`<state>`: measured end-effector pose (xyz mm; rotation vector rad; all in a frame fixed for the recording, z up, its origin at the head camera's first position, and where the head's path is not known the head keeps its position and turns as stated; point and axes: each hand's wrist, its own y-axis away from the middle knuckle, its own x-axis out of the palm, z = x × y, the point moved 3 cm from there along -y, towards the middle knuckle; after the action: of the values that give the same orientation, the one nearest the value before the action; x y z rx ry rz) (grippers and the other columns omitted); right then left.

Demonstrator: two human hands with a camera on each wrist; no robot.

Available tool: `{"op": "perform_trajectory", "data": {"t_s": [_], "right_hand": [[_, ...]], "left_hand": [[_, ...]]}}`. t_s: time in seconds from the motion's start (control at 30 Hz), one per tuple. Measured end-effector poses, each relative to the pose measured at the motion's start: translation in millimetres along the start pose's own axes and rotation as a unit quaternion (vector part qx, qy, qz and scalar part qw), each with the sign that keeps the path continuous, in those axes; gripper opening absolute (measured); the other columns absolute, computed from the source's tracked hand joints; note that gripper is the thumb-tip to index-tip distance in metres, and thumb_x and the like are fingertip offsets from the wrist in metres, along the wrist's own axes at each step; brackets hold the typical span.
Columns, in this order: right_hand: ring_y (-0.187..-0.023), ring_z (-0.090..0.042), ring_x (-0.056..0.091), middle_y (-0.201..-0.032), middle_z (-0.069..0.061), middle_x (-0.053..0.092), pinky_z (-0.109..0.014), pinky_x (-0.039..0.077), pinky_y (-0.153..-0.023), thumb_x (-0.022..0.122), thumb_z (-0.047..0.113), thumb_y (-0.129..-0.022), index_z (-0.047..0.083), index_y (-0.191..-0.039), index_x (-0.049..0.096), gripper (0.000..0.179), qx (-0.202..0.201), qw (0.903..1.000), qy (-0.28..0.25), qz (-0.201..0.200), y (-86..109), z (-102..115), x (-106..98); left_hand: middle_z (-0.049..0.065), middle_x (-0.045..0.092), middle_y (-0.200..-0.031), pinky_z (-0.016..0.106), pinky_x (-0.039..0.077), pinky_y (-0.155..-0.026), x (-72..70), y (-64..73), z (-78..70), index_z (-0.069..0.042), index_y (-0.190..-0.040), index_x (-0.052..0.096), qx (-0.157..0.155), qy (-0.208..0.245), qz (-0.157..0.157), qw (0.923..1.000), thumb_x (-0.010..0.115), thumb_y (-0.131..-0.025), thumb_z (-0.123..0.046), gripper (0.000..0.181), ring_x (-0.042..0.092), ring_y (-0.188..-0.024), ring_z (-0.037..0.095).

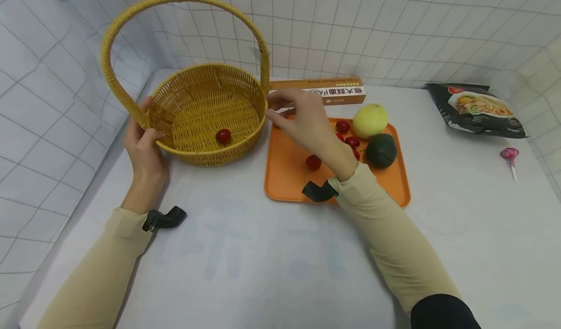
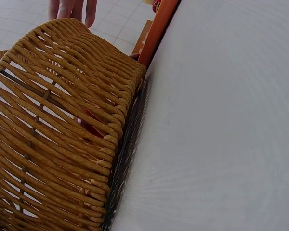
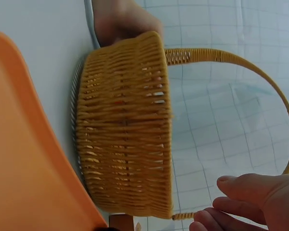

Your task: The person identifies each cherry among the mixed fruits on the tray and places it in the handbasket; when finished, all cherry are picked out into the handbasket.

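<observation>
A yellow wicker basket [image 1: 208, 159] with a tall hooped handle stands at the left, one small round red fruit [image 1: 223, 136] lying inside it. My left hand [image 1: 146, 156] grips the basket's left rim, thumb over the edge and fingers on the outside. At the basket's right side, near the handle's base, is my right hand [image 1: 302, 117]. In the right wrist view, the right hand's thumb and fingers [image 3: 245, 190] are apart, with nothing between them. An orange tray [image 1: 285, 183] sits under the right forearm, carrying another red fruit [image 1: 313, 162].
Also on the tray are several small red fruits [image 1: 352, 141], a pale yellow-green round fruit [image 1: 370, 120] and a dark green one [image 1: 381, 151]. Behind it lies a brown box [image 1: 342, 91]. To the right are a black noodle packet [image 1: 477, 110] and a lollipop [image 1: 510, 154].
</observation>
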<state>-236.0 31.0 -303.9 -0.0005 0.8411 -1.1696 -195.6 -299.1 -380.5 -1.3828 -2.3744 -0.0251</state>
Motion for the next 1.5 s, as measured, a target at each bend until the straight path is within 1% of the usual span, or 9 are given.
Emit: {"op": "perform_trajectory", "data": {"t_s": [0.27,0.43,0.57,0.67,0.8,0.97,1.03,1.2,1.5], "right_hand": [[-0.101,-0.025,0.077,-0.117,-0.013,0.078,-0.034,0.06,-0.089,0.074,0.012,-0.097,0.003,-0.125,0.074,0.03,0.052,0.9984,0.023,-0.007,-1.1,-15.7,-11.1],[-0.103,-0.026,0.076,-0.117,-0.013,0.078,-0.038,0.06,-0.091,0.074,0.012,-0.097,0.003,-0.124,0.074,0.028,0.07,0.9975,0.013,-0.005,-0.3,-25.5,-12.6],[-0.112,-0.026,0.072,-0.127,-0.016,0.074,-0.036,0.059,-0.094,0.073,0.013,-0.098,0.002,-0.13,0.071,0.034,0.099,0.9944,0.011,0.037,-0.1,-34.0,-6.8],[-0.115,-0.028,0.072,-0.132,-0.015,0.071,-0.039,0.059,-0.095,0.074,0.016,-0.098,0.005,-0.137,0.068,0.041,0.116,0.9899,0.035,0.073,1.1,-39.8,-1.9],[-0.114,-0.028,0.072,-0.138,-0.013,0.069,-0.042,0.055,-0.097,0.075,0.017,-0.097,0.006,-0.141,0.066,0.046,0.117,0.9847,0.073,0.107,1.4,-45.3,3.0],[-0.122,-0.029,0.063,-0.146,-0.013,0.064,-0.044,0.049,-0.103,0.075,0.018,-0.097,0.005,-0.145,0.063,0.051,0.116,0.9768,0.091,0.155,3.2,-48.3,8.9],[-0.126,-0.029,0.06,-0.143,-0.013,0.065,-0.044,0.048,-0.105,0.076,0.018,-0.096,0.004,-0.143,0.063,0.051,0.11,0.975,0.088,0.172,4.1,-48.5,11.7],[-0.112,-0.024,0.062,-0.132,-0.009,0.071,-0.04,0.049,-0.099,0.077,0.014,-0.094,0.006,-0.139,0.068,0.046,0.096,0.9703,0.089,0.204,4.9,-46.8,17.8],[-0.114,-0.024,0.065,-0.129,-0.008,0.074,-0.039,0.052,-0.099,0.079,0.014,-0.094,0.009,-0.133,0.072,0.04,0.102,0.9649,0.119,0.211,4.8,-46.5,18.8]], "left_hand": [[0.007,0.061,-0.146,0.024,0.04,-0.096,0.4,-2.0,0.5,-0.012,-0.141,0.067,0.008,0.002,-0.002,1.0,0.039,-0.076,0.01,0.075,0.052,-0.129,0.021],[0.007,0.062,-0.145,0.024,0.04,-0.096,2.1,-4.0,1.0,-0.012,-0.141,0.067,0.009,0.0,0.002,1.0,0.039,-0.075,0.01,0.075,0.052,-0.129,0.021],[0.006,0.062,-0.145,0.024,0.04,-0.097,2.2,-4.2,0.6,-0.013,-0.141,0.068,0.009,-0.002,0.005,0.9999,0.04,-0.076,0.01,0.075,0.052,-0.131,0.021],[0.006,0.061,-0.147,0.024,0.039,-0.1,2.3,-4.7,-0.2,-0.014,-0.142,0.067,0.006,-0.008,0.009,0.9999,0.04,-0.076,0.01,0.075,0.051,-0.135,0.022],[0.005,0.059,-0.15,0.024,0.039,-0.103,2.1,-4.8,-0.7,-0.016,-0.143,0.066,0.0,-0.017,0.014,0.9998,0.04,-0.076,0.009,0.076,0.05,-0.138,0.022],[0.006,0.059,-0.15,0.023,0.04,-0.102,1.4,-4.1,-1.1,-0.015,-0.144,0.066,-0.007,-0.012,0.011,0.9998,0.04,-0.077,0.01,0.076,0.05,-0.137,0.022],[0.006,0.059,-0.15,0.023,0.041,-0.101,0.8,-3.4,-1.3,-0.015,-0.144,0.066,-0.009,-0.012,0.009,0.9998,0.04,-0.077,0.01,0.076,0.051,-0.136,0.022],[0.005,0.059,-0.149,0.022,0.04,-0.101,-0.8,-1.7,-2.1,-0.016,-0.143,0.066,-0.008,-0.019,0.005,0.9998,0.04,-0.076,0.009,0.076,0.051,-0.136,0.021],[0.004,0.06,-0.149,0.023,0.039,-0.101,-0.7,-2.7,-2.0,-0.017,-0.143,0.066,-0.007,-0.026,0.004,0.9996,0.041,-0.076,0.009,0.076,0.051,-0.134,0.02]]}}
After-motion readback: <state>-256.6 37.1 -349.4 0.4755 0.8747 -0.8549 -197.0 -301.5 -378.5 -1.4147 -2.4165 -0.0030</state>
